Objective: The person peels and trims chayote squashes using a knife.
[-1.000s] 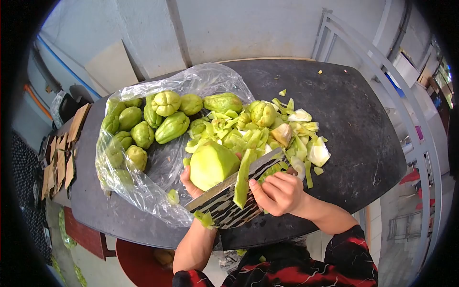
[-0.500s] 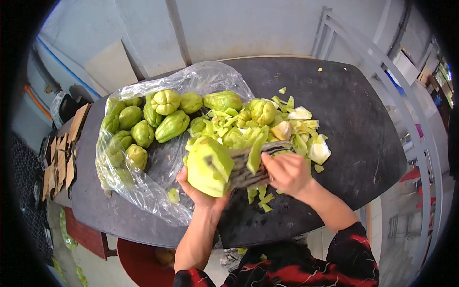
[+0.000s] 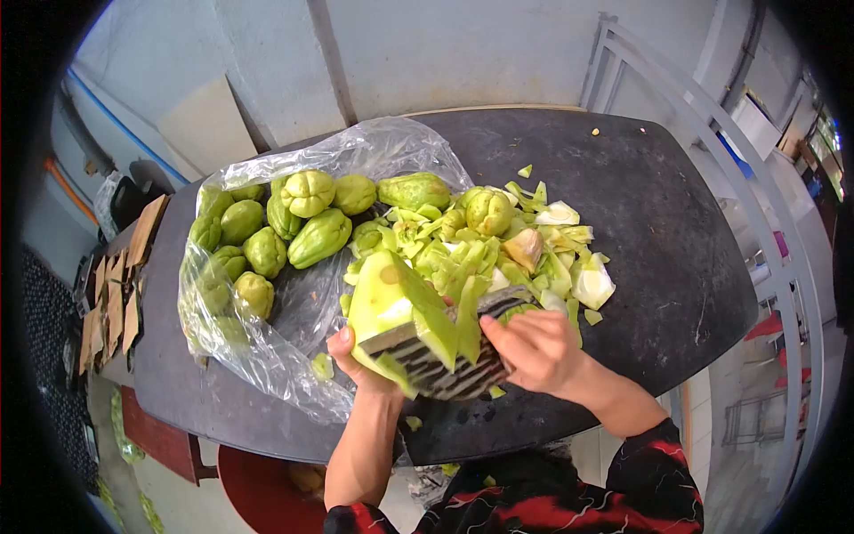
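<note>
My left hand [image 3: 363, 367] is wrapped round the underside of a large pale green, partly peeled fruit [image 3: 384, 298], most of its fingers hidden. My right hand [image 3: 538, 349] grips the handle end of a broad cleaver [image 3: 436, 363] with dark streaks on its blade. The blade lies against the lower right of the fruit, where a thick slice of flesh lifts over it. Another long green strip rests on the blade close to my right fingers. Behind the hands is a heap of green peelings [image 3: 445, 258] with white pieces among them.
Several whole green chayotes [image 3: 322, 238] lie in a clear plastic bag [image 3: 294, 376] on the left of the dark table [image 3: 649, 249]. Below the table's front edge is a red tub [image 3: 258, 494]. A grey metal railing [image 3: 756, 191] stands at the right.
The cleaver swung away to the right of the fruit, then came back against it. The fruit has turned in my left hand and shows a new cut face. Small scraps have dropped from the blade.
</note>
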The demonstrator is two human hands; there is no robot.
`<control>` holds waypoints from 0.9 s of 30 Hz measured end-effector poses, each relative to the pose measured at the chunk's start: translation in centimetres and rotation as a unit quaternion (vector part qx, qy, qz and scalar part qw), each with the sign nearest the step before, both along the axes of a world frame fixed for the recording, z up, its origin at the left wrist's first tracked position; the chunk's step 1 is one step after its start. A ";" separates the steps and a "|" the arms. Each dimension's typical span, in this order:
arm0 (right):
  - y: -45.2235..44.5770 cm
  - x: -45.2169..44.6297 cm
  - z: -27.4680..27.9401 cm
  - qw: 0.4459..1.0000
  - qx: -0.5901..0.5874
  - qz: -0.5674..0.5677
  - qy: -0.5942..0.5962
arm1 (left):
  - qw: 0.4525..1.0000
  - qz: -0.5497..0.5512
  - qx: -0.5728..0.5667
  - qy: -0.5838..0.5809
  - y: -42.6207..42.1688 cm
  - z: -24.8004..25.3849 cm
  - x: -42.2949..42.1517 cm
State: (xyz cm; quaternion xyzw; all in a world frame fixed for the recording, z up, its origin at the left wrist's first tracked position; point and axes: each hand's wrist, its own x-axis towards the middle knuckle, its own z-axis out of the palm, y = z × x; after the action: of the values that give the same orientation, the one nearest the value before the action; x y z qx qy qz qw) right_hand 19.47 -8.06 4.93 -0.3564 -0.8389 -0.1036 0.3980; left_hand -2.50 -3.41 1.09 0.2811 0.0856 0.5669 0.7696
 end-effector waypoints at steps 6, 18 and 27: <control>0.9 0.6 -0.8 0.999 -0.037 -0.034 -0.007 | 0.997 0.041 -0.054 -0.029 0.4 0.3 -0.5; 2.6 1.8 -2.1 0.997 -0.041 -0.070 0.003 | 0.997 0.015 -0.075 0.000 0.1 -0.4 0.0; 3.4 2.6 -2.5 0.980 -0.123 -0.155 -0.012 | 0.997 -0.026 -0.064 0.018 0.2 -0.9 0.2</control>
State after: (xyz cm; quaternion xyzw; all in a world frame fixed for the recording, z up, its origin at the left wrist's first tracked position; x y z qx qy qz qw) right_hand 22.06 -4.63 2.44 -0.5270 -0.7847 -0.0643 0.3199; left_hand -2.27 -3.18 0.20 0.2438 0.1278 0.5349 0.7988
